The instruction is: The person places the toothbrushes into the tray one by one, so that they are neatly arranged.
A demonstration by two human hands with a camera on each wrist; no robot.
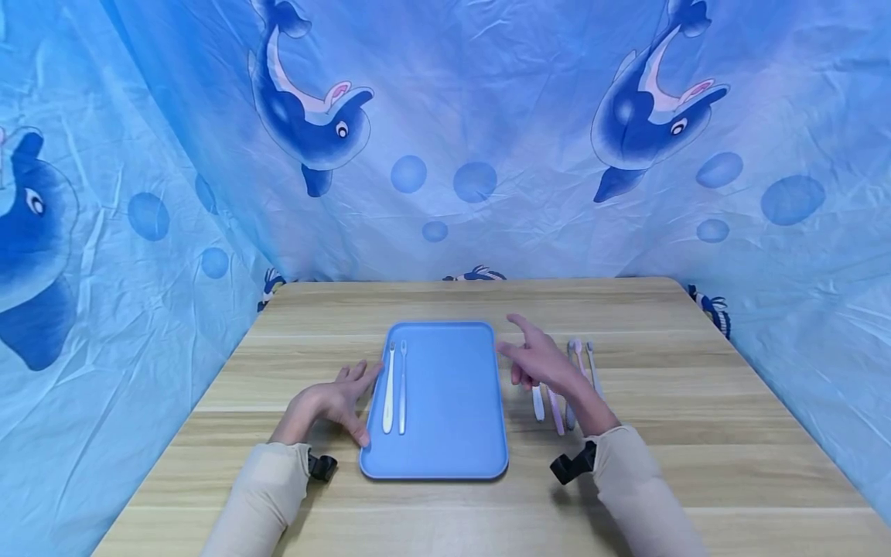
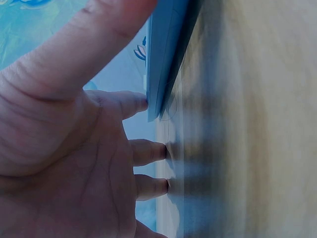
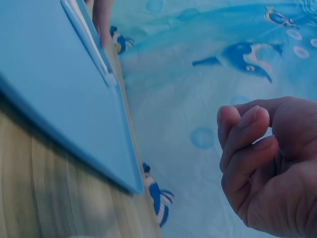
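A wood-grain table [image 1: 445,514] carries everything, and the blue tray [image 1: 452,387] sits flat on it, long sides running away from the person. Being low-walled and probably light, the tray could skid if knocked, so a steadying touch makes sense. The left hand [image 1: 336,404] gives one at the tray's left side: its grip is wide, thumb on the rim and a finger against the outer wall. Light, even pressure should do; bearing down on the thumb might tip the tray. The right hand [image 1: 546,362] hovers just beside the tray's right edge, its grip narrow, several fingers bent, nothing between them. To the tray's right lie loose toothbrushes [image 1: 555,410], close together and partly covered by that hand. Any one is best pinched at mid-handle, clear of the bristles, so as not to nudge its neighbours. Inside the tray, along its left side, a white toothbrush [image 1: 388,402] and a slimmer pale toothbrush [image 1: 402,402] lie nearly parallel, heads toward the tray's far end; matching that direction, with a small gap, would keep a row neat.
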